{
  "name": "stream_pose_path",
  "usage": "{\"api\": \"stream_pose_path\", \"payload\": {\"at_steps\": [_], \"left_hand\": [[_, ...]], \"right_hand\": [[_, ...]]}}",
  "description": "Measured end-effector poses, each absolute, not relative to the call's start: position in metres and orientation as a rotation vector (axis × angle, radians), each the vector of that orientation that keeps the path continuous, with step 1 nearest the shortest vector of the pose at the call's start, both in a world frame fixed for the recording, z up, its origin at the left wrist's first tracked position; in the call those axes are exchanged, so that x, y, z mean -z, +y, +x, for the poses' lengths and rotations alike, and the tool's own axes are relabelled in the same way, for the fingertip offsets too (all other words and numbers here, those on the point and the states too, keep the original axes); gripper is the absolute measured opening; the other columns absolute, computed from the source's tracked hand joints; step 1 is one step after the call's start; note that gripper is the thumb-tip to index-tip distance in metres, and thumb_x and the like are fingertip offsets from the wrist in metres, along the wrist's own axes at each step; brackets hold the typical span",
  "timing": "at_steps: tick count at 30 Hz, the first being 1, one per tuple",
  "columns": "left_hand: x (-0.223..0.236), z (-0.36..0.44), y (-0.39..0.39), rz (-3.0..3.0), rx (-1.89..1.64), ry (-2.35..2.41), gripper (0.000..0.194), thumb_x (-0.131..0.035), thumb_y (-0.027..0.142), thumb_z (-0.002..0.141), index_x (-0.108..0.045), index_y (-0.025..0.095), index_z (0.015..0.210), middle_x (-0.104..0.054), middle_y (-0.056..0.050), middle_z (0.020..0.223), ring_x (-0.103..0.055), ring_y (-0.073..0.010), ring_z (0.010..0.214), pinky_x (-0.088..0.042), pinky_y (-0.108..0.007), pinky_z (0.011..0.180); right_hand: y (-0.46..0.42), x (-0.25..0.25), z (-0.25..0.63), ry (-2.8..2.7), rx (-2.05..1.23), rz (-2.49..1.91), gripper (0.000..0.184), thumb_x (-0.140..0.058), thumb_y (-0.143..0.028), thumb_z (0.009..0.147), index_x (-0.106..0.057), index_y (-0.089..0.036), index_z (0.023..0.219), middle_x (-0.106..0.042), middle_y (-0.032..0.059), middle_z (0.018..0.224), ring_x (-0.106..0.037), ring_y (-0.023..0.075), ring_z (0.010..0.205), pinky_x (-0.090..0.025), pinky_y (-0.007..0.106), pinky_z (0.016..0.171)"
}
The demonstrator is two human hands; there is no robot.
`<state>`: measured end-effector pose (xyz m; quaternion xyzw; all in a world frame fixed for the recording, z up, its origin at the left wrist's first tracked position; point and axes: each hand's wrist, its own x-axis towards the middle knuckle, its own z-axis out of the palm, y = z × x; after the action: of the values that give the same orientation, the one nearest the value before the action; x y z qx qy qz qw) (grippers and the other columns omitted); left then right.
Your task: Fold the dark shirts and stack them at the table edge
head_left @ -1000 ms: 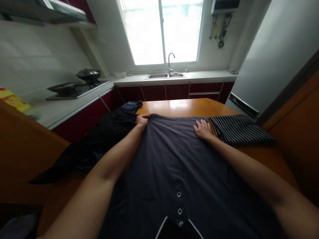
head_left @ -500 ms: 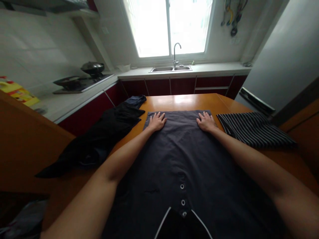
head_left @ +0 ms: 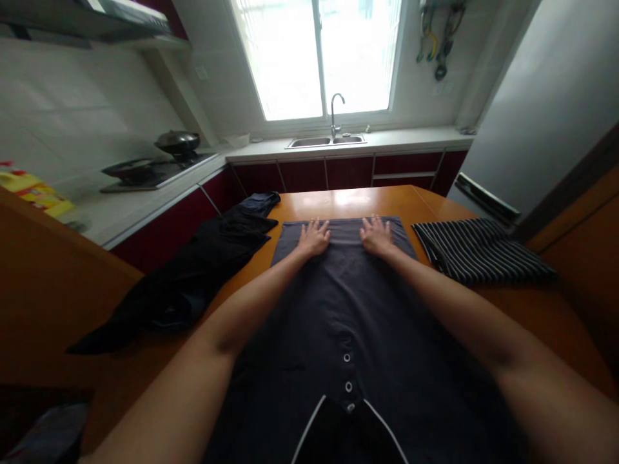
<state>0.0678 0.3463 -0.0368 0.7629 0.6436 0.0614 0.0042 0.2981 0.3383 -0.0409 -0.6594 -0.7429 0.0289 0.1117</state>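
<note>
A dark grey polo shirt (head_left: pixel 338 290) lies spread on the wooden table (head_left: pixel 309 202), its hem at the far end. Its black collar with white edging and its light ring-shaped buttons are close to me. My left hand (head_left: pixel 314 238) rests flat on the cloth near the hem, left of the middle, fingers apart. On the other side of the middle, my right hand (head_left: pixel 377 236) presses flat on the same cloth, fingers spread. Neither hand grips anything. Some soft creases run down the shirt between my forearms.
A heap of dark clothes (head_left: pixel 193 264) lies along the table's left edge. Folded black-and-white striped cloth (head_left: pixel 483 250) is at the right. Beyond the table are a sink (head_left: pixel 309 142), a stove with a wok (head_left: pixel 178 143), and a grey fridge (head_left: pixel 527 109).
Both hands have slid inward over the shirt near its hem and are now closer together. The view has tilted up and shifted slightly right.
</note>
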Motion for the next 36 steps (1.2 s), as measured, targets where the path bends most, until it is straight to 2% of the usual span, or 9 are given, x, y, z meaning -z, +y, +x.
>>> {"api": "stream_pose_path", "payload": {"at_steps": [3, 8, 13, 17, 20, 23, 26, 29, 36], "left_hand": [[0.048, 0.093, 0.335, 2.463, -0.188, 1.843, 0.059, -0.023, 0.051, 0.104, -0.031, 0.033, 0.159, -0.023, -0.003, 0.168, -0.016, -0.0322, 0.155, -0.015, -0.062, 0.121], [0.041, 0.056, 0.351, 2.260, -0.124, 2.052, 0.064, -0.020, 0.056, 0.102, -0.030, 0.032, 0.160, -0.020, -0.004, 0.169, -0.015, -0.0332, 0.155, -0.014, -0.061, 0.122], [0.021, 0.053, 0.349, 2.252, -0.119, 2.089, 0.062, -0.023, 0.046, 0.103, -0.031, 0.022, 0.160, -0.020, -0.009, 0.169, -0.014, -0.0332, 0.156, -0.011, -0.063, 0.122], [0.031, 0.102, 0.292, 2.701, -0.195, 1.552, 0.063, -0.031, 0.033, 0.101, -0.023, 0.018, 0.162, -0.020, -0.007, 0.169, -0.011, -0.0256, 0.157, -0.006, -0.053, 0.126], [0.043, 0.103, 0.254, 2.772, -0.196, 1.351, 0.065, -0.030, 0.045, 0.104, -0.018, 0.022, 0.163, -0.019, -0.006, 0.169, -0.010, -0.0243, 0.157, -0.004, -0.049, 0.126], [0.037, 0.059, 0.250, 2.599, -0.066, 1.550, 0.063, -0.026, 0.056, 0.104, -0.024, 0.030, 0.162, -0.015, -0.003, 0.169, -0.009, -0.0279, 0.157, -0.009, -0.054, 0.125], [0.017, 0.013, 0.261, 2.341, 0.005, 1.906, 0.064, -0.022, 0.052, 0.105, -0.026, 0.021, 0.161, -0.016, -0.011, 0.169, -0.011, -0.0309, 0.156, -0.014, -0.057, 0.122], [0.004, 0.011, 0.245, 2.401, -0.030, 1.851, 0.062, -0.023, 0.049, 0.106, -0.025, 0.019, 0.161, -0.018, -0.012, 0.168, -0.011, -0.0289, 0.156, -0.015, -0.056, 0.123], [0.001, 0.085, 0.107, 2.612, -0.097, 1.205, 0.059, -0.027, 0.053, 0.106, -0.020, 0.035, 0.162, -0.021, -0.002, 0.168, -0.014, -0.0230, 0.156, -0.014, -0.051, 0.125]], "right_hand": [[0.326, 0.047, 0.269, -2.384, -0.185, -1.720, 0.060, -0.029, -0.043, 0.104, -0.033, -0.018, 0.158, -0.020, 0.0140, 0.168, -0.013, 0.0276, 0.155, -0.011, 0.056, 0.122], [0.346, 0.048, 0.322, -2.339, -0.220, -1.827, 0.062, -0.032, -0.050, 0.104, -0.035, -0.019, 0.158, -0.023, 0.0130, 0.167, -0.018, 0.0266, 0.154, -0.011, 0.051, 0.122], [0.357, 0.033, 0.356, -2.169, -0.118, -1.954, 0.057, -0.029, -0.032, 0.106, -0.036, -0.002, 0.154, -0.022, 0.0263, 0.164, -0.018, 0.0314, 0.154, -0.011, 0.053, 0.120], [0.320, 0.045, 0.308, -2.389, -0.137, -1.632, 0.057, -0.033, -0.029, 0.103, -0.033, -0.015, 0.158, -0.023, 0.0130, 0.167, -0.020, 0.0237, 0.154, -0.017, 0.045, 0.122], [0.300, 0.056, 0.300, -2.541, -0.200, -1.425, 0.056, -0.031, -0.033, 0.104, -0.036, -0.017, 0.157, -0.027, 0.0111, 0.166, -0.021, 0.0235, 0.154, -0.017, 0.047, 0.123], [0.304, 0.049, 0.331, -2.507, -0.173, -1.571, 0.057, -0.035, -0.037, 0.104, -0.039, -0.012, 0.155, -0.028, 0.0161, 0.165, -0.023, 0.0275, 0.153, -0.019, 0.048, 0.123], [0.305, 0.031, 0.360, -2.346, -0.148, -1.773, 0.053, -0.037, -0.028, 0.103, -0.045, -0.003, 0.149, -0.034, 0.0229, 0.161, -0.028, 0.0284, 0.152, -0.021, 0.044, 0.122], [0.266, 0.018, 0.357, -2.246, -0.189, -1.727, 0.051, -0.036, -0.023, 0.102, -0.047, -0.004, 0.149, -0.037, 0.0212, 0.160, -0.030, 0.0260, 0.151, -0.024, 0.041, 0.121], [0.112, 0.022, 0.340, -2.359, -0.278, -1.295, 0.052, -0.041, -0.028, 0.099, -0.048, -0.020, 0.150, -0.037, 0.0087, 0.162, -0.029, 0.0231, 0.151, -0.022, 0.046, 0.124]]}}
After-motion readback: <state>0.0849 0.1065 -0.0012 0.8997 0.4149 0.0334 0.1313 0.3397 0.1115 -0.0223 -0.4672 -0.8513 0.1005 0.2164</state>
